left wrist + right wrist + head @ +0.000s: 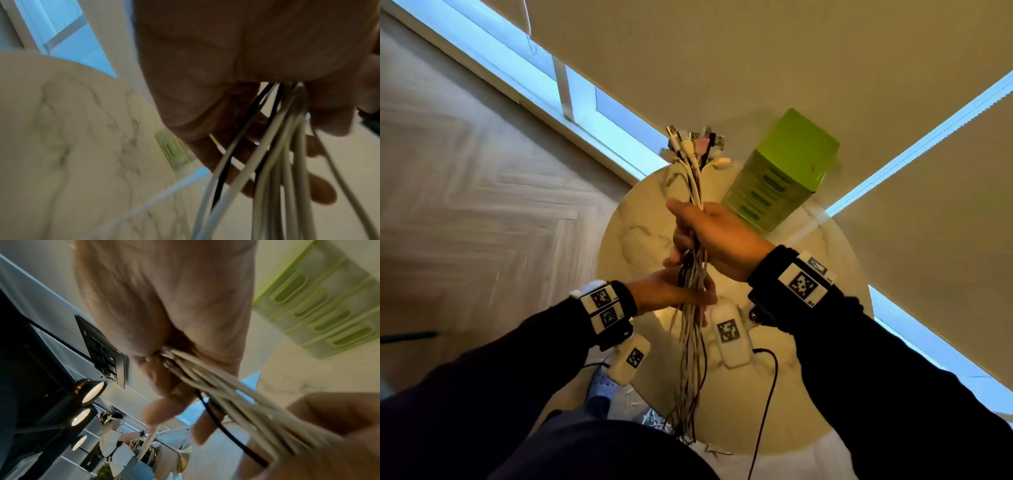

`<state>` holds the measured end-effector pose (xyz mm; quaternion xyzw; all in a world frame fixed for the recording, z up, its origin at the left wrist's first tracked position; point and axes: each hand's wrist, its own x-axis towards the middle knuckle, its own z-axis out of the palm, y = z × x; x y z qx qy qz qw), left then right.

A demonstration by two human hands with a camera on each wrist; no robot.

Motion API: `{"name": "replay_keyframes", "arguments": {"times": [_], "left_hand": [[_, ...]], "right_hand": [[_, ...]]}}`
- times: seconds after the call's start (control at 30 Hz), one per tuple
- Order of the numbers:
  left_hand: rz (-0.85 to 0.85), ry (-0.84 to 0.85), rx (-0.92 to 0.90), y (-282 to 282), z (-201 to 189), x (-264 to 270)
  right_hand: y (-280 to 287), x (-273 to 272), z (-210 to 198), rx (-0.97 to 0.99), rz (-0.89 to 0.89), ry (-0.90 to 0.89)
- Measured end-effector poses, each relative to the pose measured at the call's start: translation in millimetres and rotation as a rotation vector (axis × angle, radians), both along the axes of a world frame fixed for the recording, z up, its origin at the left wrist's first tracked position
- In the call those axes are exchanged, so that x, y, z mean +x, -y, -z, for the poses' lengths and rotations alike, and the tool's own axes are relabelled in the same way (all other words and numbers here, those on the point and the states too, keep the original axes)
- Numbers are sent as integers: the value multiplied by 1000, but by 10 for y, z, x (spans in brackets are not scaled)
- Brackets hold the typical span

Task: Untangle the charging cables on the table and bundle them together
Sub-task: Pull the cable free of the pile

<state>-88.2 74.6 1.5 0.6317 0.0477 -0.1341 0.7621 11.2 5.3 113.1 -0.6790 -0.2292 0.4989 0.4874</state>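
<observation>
A bundle of several white, grey and black charging cables (693,274) stands upright above the round marble table (633,233). Its plug ends (697,145) fan out at the top, and the loose tails hang down toward my lap. My right hand (710,233) grips the bundle just below the plugs. My left hand (685,294) holds the same bundle lower down, fingers curled round the strands. In the right wrist view the cables (216,386) run out of my right hand (164,313) to the left hand (333,421). The left wrist view shows the cables (285,146) under my left hand (236,65).
A green plastic drawer unit (780,171) stands on the far right of the table, close behind my right hand. A thin black lead (770,380) hangs from my right wrist device. The window wall runs behind the table. Another person (115,443) stands far off.
</observation>
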Motion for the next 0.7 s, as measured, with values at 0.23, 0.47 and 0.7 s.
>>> {"name": "replay_keyframes", "arguments": {"times": [0.23,0.47,0.7], "left_hand": [[-837,60,693,-875,115,-45],[-454,-38,637,-1130,316,-198],[3,-239,840,-1537,847,-657]], "right_hand": [[-491,-150,-100,273,204,-16],[-667,-286,-201,318,233,111],[-633,111,-366,336,232,192]]}}
